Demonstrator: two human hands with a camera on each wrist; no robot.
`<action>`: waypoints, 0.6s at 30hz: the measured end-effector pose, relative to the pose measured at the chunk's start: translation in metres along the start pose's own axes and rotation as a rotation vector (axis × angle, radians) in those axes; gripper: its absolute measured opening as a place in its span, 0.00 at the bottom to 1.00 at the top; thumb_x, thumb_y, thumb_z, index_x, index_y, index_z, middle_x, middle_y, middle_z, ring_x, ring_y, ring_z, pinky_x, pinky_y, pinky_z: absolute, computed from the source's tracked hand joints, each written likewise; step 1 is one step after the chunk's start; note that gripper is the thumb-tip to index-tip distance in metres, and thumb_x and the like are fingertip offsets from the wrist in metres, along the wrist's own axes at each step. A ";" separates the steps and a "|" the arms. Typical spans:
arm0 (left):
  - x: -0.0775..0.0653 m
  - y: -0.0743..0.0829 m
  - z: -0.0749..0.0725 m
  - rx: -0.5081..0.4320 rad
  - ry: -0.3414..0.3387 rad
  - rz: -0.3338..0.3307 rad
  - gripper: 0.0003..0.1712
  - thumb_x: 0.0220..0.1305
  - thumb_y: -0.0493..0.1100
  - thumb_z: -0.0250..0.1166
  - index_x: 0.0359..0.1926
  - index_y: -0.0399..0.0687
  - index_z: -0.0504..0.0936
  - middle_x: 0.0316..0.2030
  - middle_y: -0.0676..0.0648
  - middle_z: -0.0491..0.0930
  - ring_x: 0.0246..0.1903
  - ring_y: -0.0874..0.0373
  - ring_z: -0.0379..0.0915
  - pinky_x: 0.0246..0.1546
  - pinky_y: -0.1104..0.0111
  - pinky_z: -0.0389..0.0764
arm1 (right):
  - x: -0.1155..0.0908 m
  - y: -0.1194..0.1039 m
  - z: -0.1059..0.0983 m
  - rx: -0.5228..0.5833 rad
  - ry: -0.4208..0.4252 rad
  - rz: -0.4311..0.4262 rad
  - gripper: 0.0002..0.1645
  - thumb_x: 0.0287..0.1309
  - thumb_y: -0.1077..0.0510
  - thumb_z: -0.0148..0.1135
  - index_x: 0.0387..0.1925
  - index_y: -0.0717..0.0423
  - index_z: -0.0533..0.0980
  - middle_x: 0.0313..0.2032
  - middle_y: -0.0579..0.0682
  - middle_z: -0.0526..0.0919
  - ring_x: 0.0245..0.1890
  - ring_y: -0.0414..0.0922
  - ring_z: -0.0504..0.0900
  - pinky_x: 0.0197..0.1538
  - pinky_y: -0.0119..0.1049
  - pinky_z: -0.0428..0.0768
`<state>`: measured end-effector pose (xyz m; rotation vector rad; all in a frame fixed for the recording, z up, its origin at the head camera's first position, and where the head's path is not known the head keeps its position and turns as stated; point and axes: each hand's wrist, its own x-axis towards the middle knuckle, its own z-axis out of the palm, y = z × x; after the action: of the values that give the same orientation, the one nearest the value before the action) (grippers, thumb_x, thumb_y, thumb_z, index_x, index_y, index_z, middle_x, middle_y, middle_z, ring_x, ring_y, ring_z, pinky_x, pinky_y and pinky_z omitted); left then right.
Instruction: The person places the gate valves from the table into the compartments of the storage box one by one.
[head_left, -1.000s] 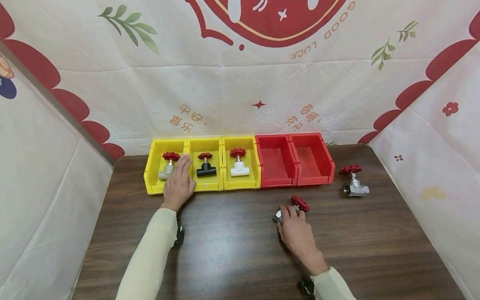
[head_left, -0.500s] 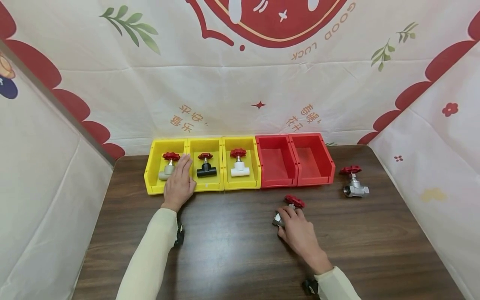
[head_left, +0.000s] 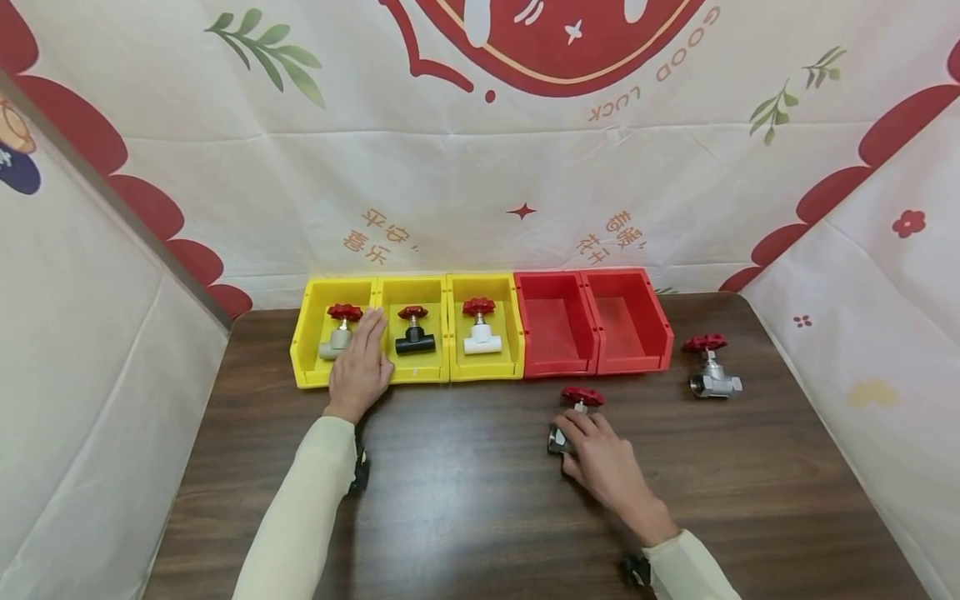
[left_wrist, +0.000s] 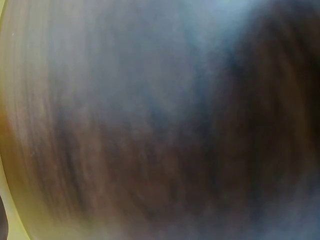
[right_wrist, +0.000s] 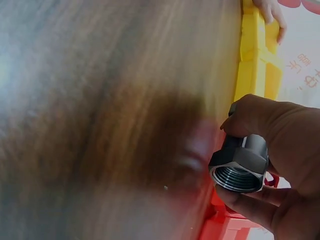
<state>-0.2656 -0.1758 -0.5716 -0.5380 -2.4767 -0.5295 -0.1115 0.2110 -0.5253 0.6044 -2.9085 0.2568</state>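
A metal valve [head_left: 562, 439] with a red handwheel is gripped by my right hand [head_left: 609, 467] in front of the red bins. The right wrist view shows the thumb and fingers around its silver body [right_wrist: 245, 157], one threaded opening facing the camera. My left hand [head_left: 360, 368] rests with straight fingers on the divide between the first two yellow bins, beside a grey-green valve [head_left: 339, 339]. A black valve [head_left: 415, 337] lies in the second yellow bin [head_left: 427, 372], and a white valve [head_left: 482, 337] in the third. The left wrist view is mostly blurred tabletop.
Two red bins [head_left: 558, 367] adjoin the yellow ones on the right, with nothing visible inside. Another silver valve [head_left: 715, 381] with a red handwheel stands on the brown table [head_left: 465, 500] at right. A printed cloth [head_left: 450, 183] hangs behind the bins.
My right hand has turned the valve slightly, so its handwheel has swung left and points more toward the bins. The left hand stays in place on the yellow bins.
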 end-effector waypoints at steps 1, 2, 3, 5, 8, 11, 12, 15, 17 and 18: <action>0.000 0.000 0.000 0.000 0.005 0.003 0.33 0.56 0.37 0.55 0.65 0.38 0.67 0.70 0.49 0.57 0.70 0.57 0.50 0.19 0.63 0.71 | 0.000 0.001 -0.001 -0.006 0.010 -0.015 0.31 0.43 0.58 0.71 0.54 0.54 0.77 0.53 0.53 0.77 0.48 0.53 0.75 0.21 0.44 0.79; 0.000 0.000 0.000 0.001 0.009 0.006 0.33 0.56 0.37 0.55 0.65 0.38 0.67 0.70 0.48 0.57 0.70 0.57 0.50 0.18 0.63 0.71 | 0.001 0.002 -0.003 -0.011 0.020 -0.029 0.31 0.43 0.57 0.71 0.54 0.54 0.77 0.53 0.53 0.77 0.48 0.53 0.75 0.21 0.44 0.79; 0.000 -0.001 0.000 0.002 0.013 0.009 0.33 0.55 0.37 0.55 0.65 0.37 0.67 0.70 0.48 0.58 0.70 0.57 0.50 0.18 0.63 0.71 | 0.002 0.002 -0.004 -0.015 0.029 -0.042 0.31 0.43 0.57 0.70 0.54 0.54 0.78 0.53 0.53 0.77 0.48 0.53 0.76 0.20 0.43 0.79; 0.001 -0.001 0.000 0.007 0.019 0.014 0.33 0.55 0.37 0.55 0.64 0.37 0.67 0.70 0.48 0.58 0.70 0.56 0.51 0.18 0.63 0.71 | 0.003 0.004 -0.008 -0.018 0.039 -0.063 0.31 0.43 0.57 0.71 0.54 0.54 0.77 0.53 0.53 0.77 0.48 0.53 0.76 0.18 0.41 0.78; 0.001 -0.001 0.000 0.008 0.016 0.013 0.33 0.55 0.37 0.55 0.64 0.37 0.67 0.70 0.48 0.58 0.69 0.56 0.51 0.18 0.62 0.71 | 0.007 0.005 -0.015 -0.018 0.030 -0.078 0.32 0.44 0.56 0.72 0.55 0.54 0.77 0.54 0.53 0.77 0.49 0.52 0.75 0.18 0.39 0.77; 0.001 -0.001 -0.001 0.004 0.009 0.009 0.33 0.55 0.37 0.54 0.64 0.37 0.67 0.70 0.47 0.58 0.70 0.56 0.51 0.20 0.62 0.73 | 0.014 0.008 -0.023 -0.027 0.014 -0.092 0.34 0.43 0.56 0.74 0.56 0.54 0.76 0.55 0.54 0.76 0.49 0.53 0.74 0.18 0.38 0.77; 0.001 0.000 -0.001 0.003 0.007 0.008 0.32 0.55 0.37 0.54 0.64 0.37 0.67 0.70 0.47 0.58 0.70 0.56 0.51 0.20 0.62 0.73 | 0.017 0.009 -0.026 -0.033 0.010 -0.097 0.35 0.43 0.56 0.75 0.56 0.54 0.76 0.55 0.54 0.76 0.49 0.53 0.74 0.19 0.38 0.77; 0.001 0.000 -0.001 0.001 0.007 0.009 0.32 0.56 0.37 0.53 0.64 0.37 0.67 0.70 0.47 0.58 0.70 0.56 0.51 0.20 0.62 0.73 | 0.027 0.011 -0.033 -0.053 0.007 -0.113 0.36 0.42 0.55 0.76 0.57 0.54 0.76 0.54 0.55 0.77 0.48 0.53 0.74 0.21 0.40 0.79; 0.001 0.000 0.000 0.002 0.010 0.012 0.32 0.56 0.37 0.54 0.64 0.37 0.67 0.70 0.47 0.58 0.70 0.56 0.51 0.19 0.62 0.72 | 0.034 0.012 -0.039 -0.057 0.008 -0.119 0.37 0.41 0.55 0.77 0.57 0.54 0.76 0.54 0.55 0.77 0.48 0.54 0.74 0.22 0.40 0.80; 0.001 0.000 0.000 0.001 0.011 0.013 0.32 0.56 0.37 0.54 0.65 0.37 0.67 0.70 0.47 0.58 0.70 0.56 0.51 0.19 0.62 0.72 | 0.038 0.013 -0.041 -0.058 0.009 -0.121 0.37 0.40 0.56 0.77 0.57 0.54 0.76 0.54 0.55 0.77 0.48 0.54 0.73 0.23 0.40 0.80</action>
<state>-0.2666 -0.1758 -0.5707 -0.5490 -2.4613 -0.5242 -0.1461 0.2162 -0.4801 0.7645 -2.8455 0.1593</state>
